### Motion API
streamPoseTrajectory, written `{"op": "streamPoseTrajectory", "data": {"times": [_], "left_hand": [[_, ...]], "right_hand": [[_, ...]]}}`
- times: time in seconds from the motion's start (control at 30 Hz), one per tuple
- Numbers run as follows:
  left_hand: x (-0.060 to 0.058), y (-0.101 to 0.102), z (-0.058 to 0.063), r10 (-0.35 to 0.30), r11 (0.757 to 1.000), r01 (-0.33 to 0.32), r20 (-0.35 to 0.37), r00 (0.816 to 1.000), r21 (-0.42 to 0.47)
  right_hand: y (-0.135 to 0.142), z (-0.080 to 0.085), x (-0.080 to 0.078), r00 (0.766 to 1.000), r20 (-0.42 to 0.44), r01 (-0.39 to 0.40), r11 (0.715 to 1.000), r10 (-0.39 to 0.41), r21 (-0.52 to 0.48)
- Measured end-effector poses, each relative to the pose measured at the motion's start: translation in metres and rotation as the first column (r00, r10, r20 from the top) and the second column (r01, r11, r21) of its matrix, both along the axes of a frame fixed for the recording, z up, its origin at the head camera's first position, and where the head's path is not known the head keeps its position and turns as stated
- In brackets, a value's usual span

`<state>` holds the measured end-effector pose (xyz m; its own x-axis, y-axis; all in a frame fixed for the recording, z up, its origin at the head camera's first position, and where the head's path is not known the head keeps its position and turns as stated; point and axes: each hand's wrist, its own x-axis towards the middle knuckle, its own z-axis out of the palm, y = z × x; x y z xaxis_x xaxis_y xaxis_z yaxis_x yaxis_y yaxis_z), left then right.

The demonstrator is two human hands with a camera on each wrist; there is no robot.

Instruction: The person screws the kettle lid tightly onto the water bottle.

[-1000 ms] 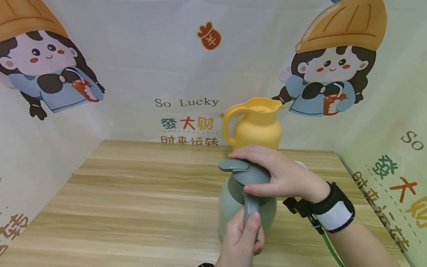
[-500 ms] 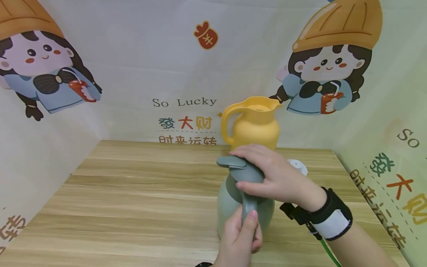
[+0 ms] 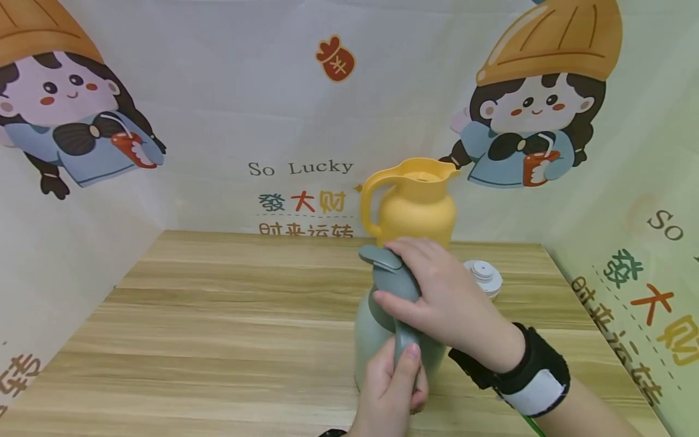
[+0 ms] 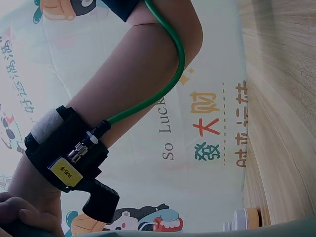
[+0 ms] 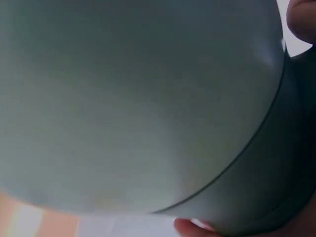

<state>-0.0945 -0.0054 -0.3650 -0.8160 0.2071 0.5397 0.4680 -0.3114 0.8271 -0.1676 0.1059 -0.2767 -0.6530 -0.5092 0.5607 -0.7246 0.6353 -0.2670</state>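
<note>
Grey-green, round-bodied jug of smooth, plastic-looking material (image 3: 367, 346) stands upright on the wood-grain table (image 3: 218, 340), right of centre and well forward of the back edge. Its matching curved handle (image 3: 403, 337) faces the person, which suits the left hand (image 3: 389, 385), curled round it, probably to steady the body. The right hand (image 3: 439, 294) clasps the domed grey-green lid (image 3: 394, 284) from above, apparently for purchase. Near the back edge, a lidless yellow jug (image 3: 417, 212) seems set out of the way; a round white stopper (image 3: 483, 277) sits towards the back-right corner.

I see soft light across the bench (image 3: 218, 315) left of the fingers (image 3: 416, 258); the right wrist view shows the jug (image 5: 123, 113) dim, blurred.
</note>
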Motion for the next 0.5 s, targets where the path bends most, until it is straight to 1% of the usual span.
{"op": "streamPoseTrajectory", "data": {"times": [0.17, 0.3, 0.43, 0.5], "left_hand": [[0.000, 0.000, 0.000, -0.006, 1.000, 0.006, -0.012, 1.000, 0.012], [0.000, 0.000, -0.001, -0.002, 1.000, 0.002, -0.023, 1.000, 0.012], [0.000, 0.000, -0.001, -0.004, 1.000, 0.005, -0.015, 1.000, 0.016], [0.000, 0.000, -0.001, -0.010, 1.000, 0.010, -0.014, 1.000, 0.018]], "right_hand": [[-0.005, -0.001, 0.005, 0.997, 0.019, 0.072, 0.997, -0.072, -0.016], [-0.010, 0.000, 0.008, 0.992, 0.006, 0.130, 0.991, -0.130, -0.029], [-0.013, 0.000, 0.011, 0.982, -0.022, 0.190, 0.982, -0.190, -0.014], [-0.013, 0.001, 0.012, 0.977, -0.018, 0.211, 0.977, -0.211, 0.006]]}}
